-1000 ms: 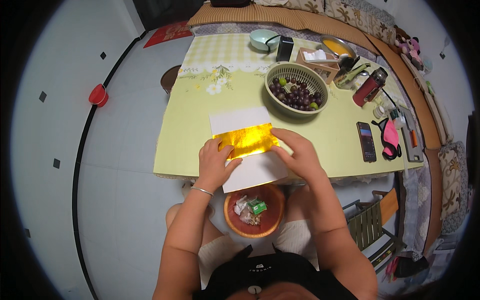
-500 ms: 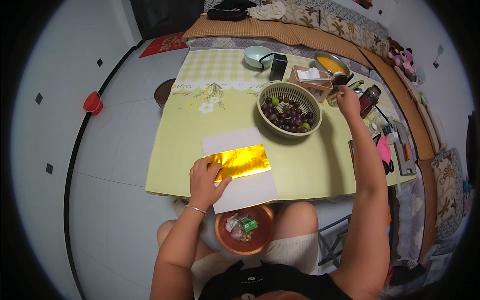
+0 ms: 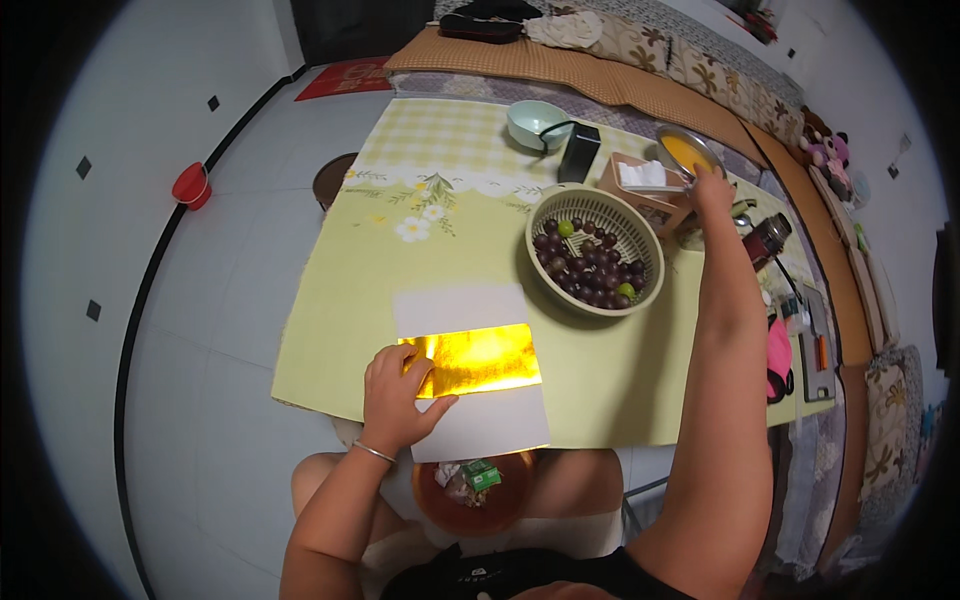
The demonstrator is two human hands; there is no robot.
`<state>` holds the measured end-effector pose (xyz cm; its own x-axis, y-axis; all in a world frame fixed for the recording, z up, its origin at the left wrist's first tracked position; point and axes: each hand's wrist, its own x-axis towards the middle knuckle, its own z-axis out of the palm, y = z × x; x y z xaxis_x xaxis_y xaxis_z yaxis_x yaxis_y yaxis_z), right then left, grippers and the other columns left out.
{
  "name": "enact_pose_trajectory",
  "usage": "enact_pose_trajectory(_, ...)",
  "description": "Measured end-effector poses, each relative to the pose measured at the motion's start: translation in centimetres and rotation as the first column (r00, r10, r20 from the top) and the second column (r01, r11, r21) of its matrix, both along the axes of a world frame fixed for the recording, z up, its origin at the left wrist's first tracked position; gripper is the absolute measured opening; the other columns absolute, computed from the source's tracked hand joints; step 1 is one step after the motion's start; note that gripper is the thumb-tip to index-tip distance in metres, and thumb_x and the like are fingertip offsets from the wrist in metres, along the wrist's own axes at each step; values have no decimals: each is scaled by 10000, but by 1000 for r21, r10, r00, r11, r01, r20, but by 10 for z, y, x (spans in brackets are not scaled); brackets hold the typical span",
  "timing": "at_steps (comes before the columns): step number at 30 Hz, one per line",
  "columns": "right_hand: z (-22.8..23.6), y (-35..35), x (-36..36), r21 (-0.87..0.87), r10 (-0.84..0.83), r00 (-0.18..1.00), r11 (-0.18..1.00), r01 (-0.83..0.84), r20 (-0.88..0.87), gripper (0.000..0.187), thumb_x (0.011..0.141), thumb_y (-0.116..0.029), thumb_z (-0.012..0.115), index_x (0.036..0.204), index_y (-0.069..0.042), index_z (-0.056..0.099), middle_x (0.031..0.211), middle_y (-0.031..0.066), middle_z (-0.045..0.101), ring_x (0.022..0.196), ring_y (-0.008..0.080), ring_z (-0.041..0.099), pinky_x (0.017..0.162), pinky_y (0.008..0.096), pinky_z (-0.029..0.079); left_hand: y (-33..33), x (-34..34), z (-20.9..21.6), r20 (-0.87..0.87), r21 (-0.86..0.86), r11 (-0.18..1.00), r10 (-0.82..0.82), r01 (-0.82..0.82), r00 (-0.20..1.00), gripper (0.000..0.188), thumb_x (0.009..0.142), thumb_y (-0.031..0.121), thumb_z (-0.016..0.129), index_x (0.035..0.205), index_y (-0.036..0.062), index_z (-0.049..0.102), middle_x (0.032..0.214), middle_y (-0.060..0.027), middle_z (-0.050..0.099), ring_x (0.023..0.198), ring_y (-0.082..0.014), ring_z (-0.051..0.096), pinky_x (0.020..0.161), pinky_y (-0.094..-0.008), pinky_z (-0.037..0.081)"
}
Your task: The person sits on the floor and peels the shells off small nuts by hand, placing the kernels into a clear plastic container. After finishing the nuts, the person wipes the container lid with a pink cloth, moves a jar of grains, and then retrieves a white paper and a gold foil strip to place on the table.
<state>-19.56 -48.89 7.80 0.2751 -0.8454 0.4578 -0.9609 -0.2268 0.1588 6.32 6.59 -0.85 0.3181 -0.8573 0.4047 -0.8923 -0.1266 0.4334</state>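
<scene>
My left hand [image 3: 397,395] rests on the left edge of a white paper sheet [image 3: 480,425] with a shiny gold foil band [image 3: 485,358] across its middle. Its fingers bend over the foil's left end and the thumb lies apart, pressing the paper to the table. The sheet's near edge overhangs the table. My right hand [image 3: 711,192] reaches to the far right, by a metal bowl [image 3: 692,150] with something orange-yellow inside and a tan tissue box [image 3: 650,210]. Its fingers look pinched together; what they hold, if anything, I cannot make out.
A basket [image 3: 540,270] of dark grapes stands mid-table. Behind it are a black box-shaped object [image 3: 580,155] and a pale green bowl [image 3: 535,122]. A dark red flask [image 3: 768,240] stands at right. A reddish-brown bin [image 3: 520,505] with rubbish sits between my legs.
My right hand has moved farther back, from beside the tissue box toward the metal bowl. My left hand stays on the paper. The view has shifted slightly.
</scene>
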Motion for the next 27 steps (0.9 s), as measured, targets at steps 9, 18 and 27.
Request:
enact_pose_trajectory(9, -11, -26, -4, -80, 52, 998, 996, -49, 32, 217, 839, -207, 536, 951, -175, 719, 1012, 158, 654, 940, 371, 637, 820, 464, 501, -1, 2, -1, 8, -42, 999, -16, 16, 1000, 453, 675, 365, 777, 972, 48, 646, 1124, -172, 542, 1070, -370, 510, 933, -467, 389)
enact_pose_trajectory(18, 78, 89, 8, -370, 554, 579, 832, -414, 598, 229, 912, -260, 622, 1086, -120, 671, 942, 85, 655, 790, 242, 641, 660, 340, 521, 1, 1, -4, 26, -75, 997, -11, 13, 1000, 441, 691, 362, 762, 979, 49, 644, 1122, -173, 540, 1058, -370, 510, 919, -462, 395)
enact_pose_trajectory(27, -1, 307, 117, 270, -360, 121, 398, -877, 925, 210, 953, -234, 594, 1068, -61, 625, 852, 72, 660, 540, 141, 591, 458, 217, 493, 5, 6, -11, 2, -107, 993, -49, 49, 999, 436, 701, 358, 757, 995, 60, 635, 1121, -165, 530, 1071, -360, 497, 918, -462, 392)
